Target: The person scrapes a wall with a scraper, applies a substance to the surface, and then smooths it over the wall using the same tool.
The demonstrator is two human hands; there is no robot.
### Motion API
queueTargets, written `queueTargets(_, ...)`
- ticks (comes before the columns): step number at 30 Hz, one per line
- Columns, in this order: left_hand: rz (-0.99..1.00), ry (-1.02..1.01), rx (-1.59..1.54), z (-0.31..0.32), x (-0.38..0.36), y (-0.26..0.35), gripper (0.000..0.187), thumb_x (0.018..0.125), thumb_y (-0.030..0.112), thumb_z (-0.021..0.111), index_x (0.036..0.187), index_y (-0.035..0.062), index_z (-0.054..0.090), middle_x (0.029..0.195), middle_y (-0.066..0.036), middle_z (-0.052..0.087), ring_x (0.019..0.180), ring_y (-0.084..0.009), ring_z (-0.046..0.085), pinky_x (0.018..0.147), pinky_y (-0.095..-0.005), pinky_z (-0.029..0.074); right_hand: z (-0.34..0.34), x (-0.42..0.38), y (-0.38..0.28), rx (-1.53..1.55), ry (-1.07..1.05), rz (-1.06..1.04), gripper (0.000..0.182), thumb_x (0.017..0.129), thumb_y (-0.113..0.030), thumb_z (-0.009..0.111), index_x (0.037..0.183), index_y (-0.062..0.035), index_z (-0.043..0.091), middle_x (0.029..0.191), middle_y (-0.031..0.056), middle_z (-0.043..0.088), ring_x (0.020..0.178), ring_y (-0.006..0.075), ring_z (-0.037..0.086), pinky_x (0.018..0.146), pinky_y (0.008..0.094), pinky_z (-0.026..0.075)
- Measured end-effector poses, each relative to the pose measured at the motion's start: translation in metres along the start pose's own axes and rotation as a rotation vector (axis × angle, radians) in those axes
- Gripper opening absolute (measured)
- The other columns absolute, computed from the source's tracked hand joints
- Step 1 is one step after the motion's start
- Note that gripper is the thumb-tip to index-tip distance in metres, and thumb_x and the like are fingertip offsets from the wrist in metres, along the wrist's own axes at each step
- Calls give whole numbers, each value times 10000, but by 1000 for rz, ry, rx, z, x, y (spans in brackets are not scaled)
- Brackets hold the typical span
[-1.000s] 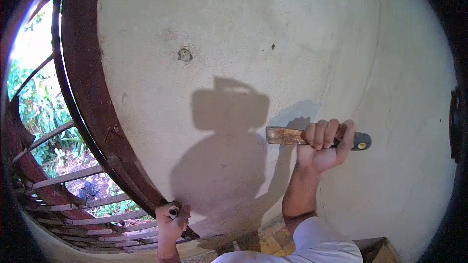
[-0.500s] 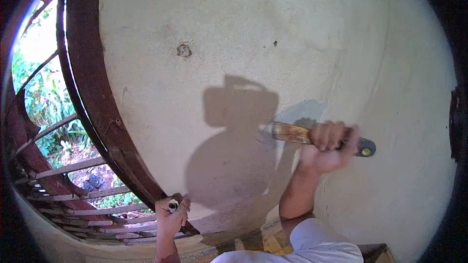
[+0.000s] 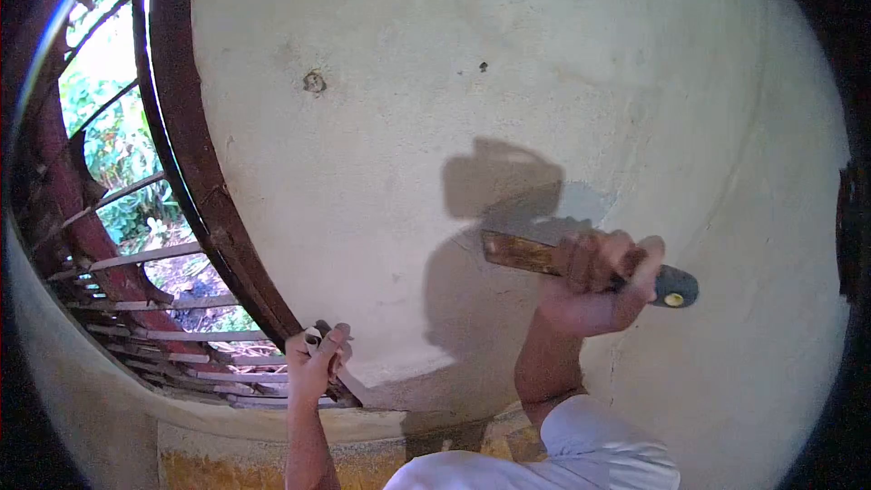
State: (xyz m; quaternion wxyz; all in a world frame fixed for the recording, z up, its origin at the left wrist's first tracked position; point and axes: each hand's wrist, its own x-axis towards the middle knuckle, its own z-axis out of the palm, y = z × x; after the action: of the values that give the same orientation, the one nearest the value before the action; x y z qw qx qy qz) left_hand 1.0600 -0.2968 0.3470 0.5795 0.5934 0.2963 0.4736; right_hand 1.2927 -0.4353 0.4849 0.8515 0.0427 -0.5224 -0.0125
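My right hand (image 3: 603,277) is wrapped round the dark handle of a putty knife (image 3: 519,252), whose wide brown-stained blade points left. A yellow-ringed hole marks the handle's end. The blade overlaps the pale wall (image 3: 363,191) just below a grey patch (image 3: 590,202) of different finish. Down at the lower left, my left hand (image 3: 313,358) is closed on a small white tube-like piece with a dark opening, close to the bottom of the dark red window frame (image 3: 240,263). Most of that piece is hidden in the fingers.
Metal bars (image 3: 136,259) cross the window on the left, with green plants outside. A plugged hole (image 3: 314,82) and a small dark hole (image 3: 483,66) mark the upper wall. Below the window runs a ledge (image 3: 263,426). Shadows of my head and arm fall across the wall.
The view has shifted, and my shadow now lies further right on the wall. The putty knife has tilted slightly, its blade a little further left. My left hand keeps its grip beside the frame.
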Motion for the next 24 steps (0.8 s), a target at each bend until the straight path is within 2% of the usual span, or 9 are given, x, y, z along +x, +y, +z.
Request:
queueTargets(6, -132, 5, 40, 8, -44, -80, 274, 804, 242, 626, 609, 68, 542, 466, 21, 466, 380, -59, 406, 350, -203, 285, -14, 2, 18, -29, 18, 2, 212, 933, -268, 391, 769, -141, 346, 491, -21, 290, 371, 77, 253, 353, 251, 243)
queueTargets(8, -368, -7, 49, 8, -66, -101, 263, 800, 240, 629, 620, 71, 538, 485, 10, 475, 374, -68, 409, 349, -220, 302, -12, 4, 11, -59, -66, 25, 222, 925, -263, 418, 759, -135, 344, 490, -15, 285, 375, 83, 253, 364, 258, 243)
queueTargets(9, -375, 7, 61, 4, -80, -118, 263, 800, 240, 629, 620, 71, 538, 485, 10, 475, 374, -68, 409, 349, -220, 302, -10, 7, 1, -49, -52, 33, 222, 925, -263, 418, 759, -135, 344, 490, -15, 285, 375, 83, 253, 364, 258, 243)
queueTargets(11, -465, 121, 56, -7, -107, -155, 262, 797, 232, 628, 622, 75, 515, 494, 0, 470, 373, -78, 415, 347, -236, 317, -11, 13, -15, 166, 170, 7, 207, 918, -215, 428, 750, -128, 343, 488, -2, 275, 380, 88, 245, 381, 269, 242)
queueTargets(14, -402, 351, 5, -22, -151, -195, 286, 795, 242, 630, 601, 93, 481, 481, -2, 443, 367, -88, 404, 349, -246, 324, -21, 12, 1, 129, 247, 71, 204, 912, -183, 423, 735, -134, 334, 486, -6, 261, 390, 82, 235, 387, 265, 252)
queueTargets(15, -403, 405, 4, -23, -163, -197, 294, 795, 248, 627, 601, 110, 454, 483, 8, 423, 362, -95, 386, 351, -253, 336, -16, 10, 17, -75, 112, 107, 222, 903, -172, 430, 709, -160, 324, 488, -21, 251, 405, 83, 233, 394, 260, 263)
queueTargets(19, -410, 605, 8, -31, -199, -225, 284, 801, 243, 613, 613, 115, 442, 486, 11, 408, 355, -100, 369, 357, -261, 345, -18, 16, 0, 19, 72, 106, 244, 898, -182, 449, 694, -161, 316, 494, -28, 244, 419, 89, 243, 406, 263, 269)
queueTargets(22, -390, 714, 19, -40, -214, -243, 274, 799, 242, 609, 629, 112, 439, 488, 9, 407, 359, -102, 377, 349, -262, 359, -21, 17, -3, 205, 188, 25, 252, 884, -187, 471, 685, -160, 318, 493, -27, 234, 416, 95, 242, 409, 262, 257)
queueTargets(24, -386, 781, 19, -38, -219, -244, 287, 796, 253, 609, 622, 111, 430, 485, 2, 408, 366, -107, 390, 341, -260, 354, -28, 6, 26, -158, 217, 30, 265, 885, -228, 471, 682, -164, 314, 485, -29, 224, 404, 86, 240, 406, 237, 245)
